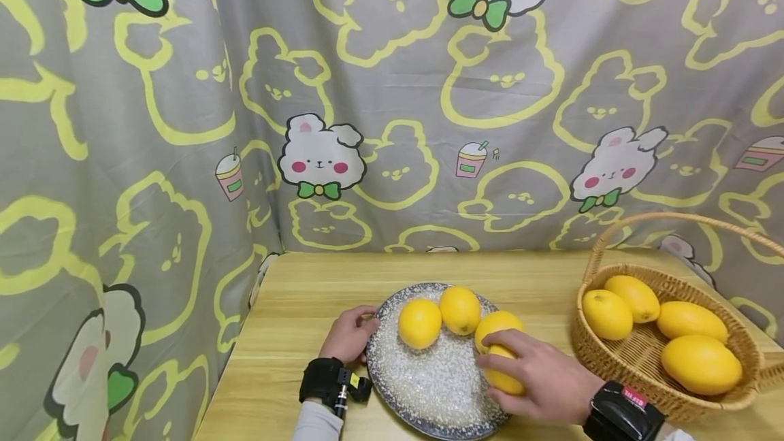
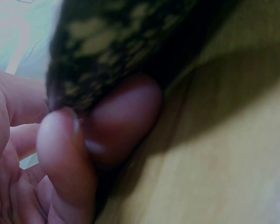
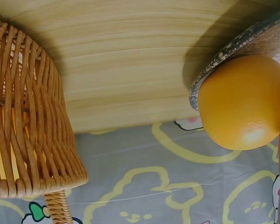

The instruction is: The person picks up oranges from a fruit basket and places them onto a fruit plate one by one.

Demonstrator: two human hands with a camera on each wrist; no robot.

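On the wooden table [image 1: 300, 298], counted one speckled plate [image 1: 429, 386] bearing three yellow fruits [image 1: 420, 323]. Observed a fourth fruit [image 1: 505, 380] gripped in the right hand [image 1: 542, 376], at the plate's right side. Found the left hand [image 1: 347, 336] pinching the plate's left rim. To the right, logged one wicker basket [image 1: 643, 390] containing four more fruits [image 1: 701, 364].

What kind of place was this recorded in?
Probably a small staged recording corner: a patterned curtain hangs behind and beside a wooden table, and the left hand wears a wrist-strapped camera.
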